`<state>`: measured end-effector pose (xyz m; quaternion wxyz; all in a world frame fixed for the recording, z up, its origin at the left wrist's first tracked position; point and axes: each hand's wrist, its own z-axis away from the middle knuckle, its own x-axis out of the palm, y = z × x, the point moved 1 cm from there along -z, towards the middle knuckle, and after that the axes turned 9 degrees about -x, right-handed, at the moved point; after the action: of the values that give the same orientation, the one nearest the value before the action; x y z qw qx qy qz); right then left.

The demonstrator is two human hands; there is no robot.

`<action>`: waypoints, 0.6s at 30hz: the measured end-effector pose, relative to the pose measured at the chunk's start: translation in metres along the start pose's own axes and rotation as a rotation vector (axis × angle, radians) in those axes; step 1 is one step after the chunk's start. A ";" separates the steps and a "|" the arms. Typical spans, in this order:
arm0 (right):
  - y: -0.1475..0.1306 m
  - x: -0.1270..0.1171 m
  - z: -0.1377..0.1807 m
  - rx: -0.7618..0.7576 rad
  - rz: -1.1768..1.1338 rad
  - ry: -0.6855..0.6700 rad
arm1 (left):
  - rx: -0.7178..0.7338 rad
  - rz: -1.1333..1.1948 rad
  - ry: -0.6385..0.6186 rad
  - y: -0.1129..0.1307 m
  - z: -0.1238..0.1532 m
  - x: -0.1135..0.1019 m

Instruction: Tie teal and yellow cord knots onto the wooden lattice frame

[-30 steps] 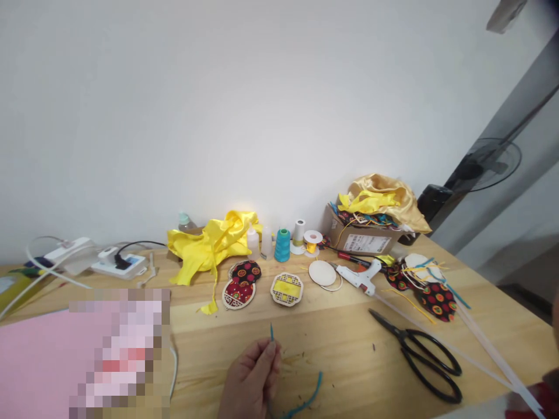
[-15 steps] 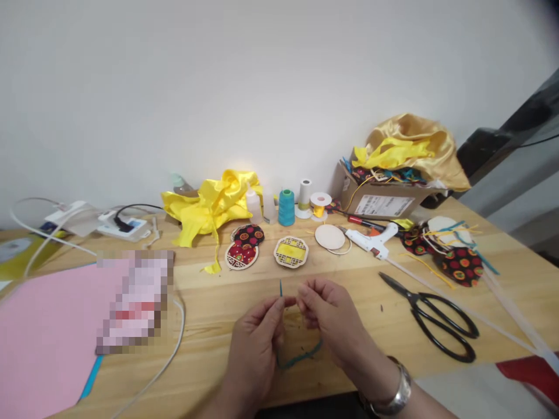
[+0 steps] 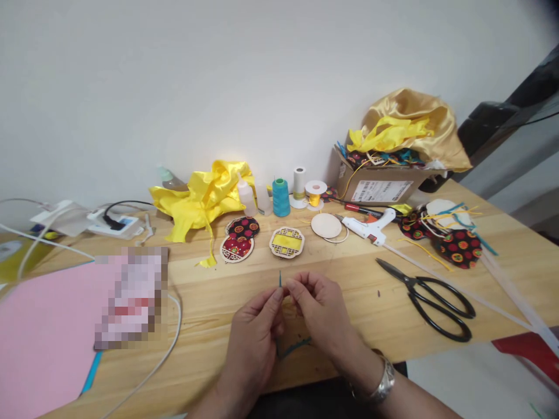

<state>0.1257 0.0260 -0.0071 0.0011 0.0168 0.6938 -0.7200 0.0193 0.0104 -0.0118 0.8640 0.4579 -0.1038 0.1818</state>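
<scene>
My left hand (image 3: 253,334) pinches a teal cord (image 3: 280,280) between thumb and forefinger, with its thin tip pointing up. A length of teal cord also curves below, between both hands. My right hand (image 3: 317,308) is closed in a pinch right beside the left fingertips; what lies between its fingers, if anything, is hidden or too small to name. Beyond my hands lie a round fretwork piece with yellow cloth (image 3: 287,242) and a wooden piece with red patterned fabric (image 3: 238,247). A spool of teal thread (image 3: 280,198) stands behind them.
Black-handled scissors (image 3: 423,297) and a white glue gun (image 3: 371,227) lie on the right. A cardboard box (image 3: 379,189) of fabric stands at the back right. Yellow satin (image 3: 201,201) lies at the back left, pink sheet (image 3: 48,331) and white cable (image 3: 172,346) at left.
My right hand has moved left, closer to the left fingertips. The left hand keeps its pinch on the teal cord. The camera view has shifted slightly.
</scene>
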 end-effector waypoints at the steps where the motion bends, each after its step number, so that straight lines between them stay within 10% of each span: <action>1: -0.001 0.000 0.001 -0.019 0.023 0.002 | -0.001 0.001 -0.005 0.000 0.000 0.000; 18: 0.004 0.005 0.009 -0.282 0.292 0.007 | -0.038 0.089 -0.058 -0.003 -0.005 -0.007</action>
<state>0.1206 0.0171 -0.0107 0.1054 0.1195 0.7780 -0.6078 0.0147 0.0112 -0.0191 0.8602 0.4416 -0.1522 0.2047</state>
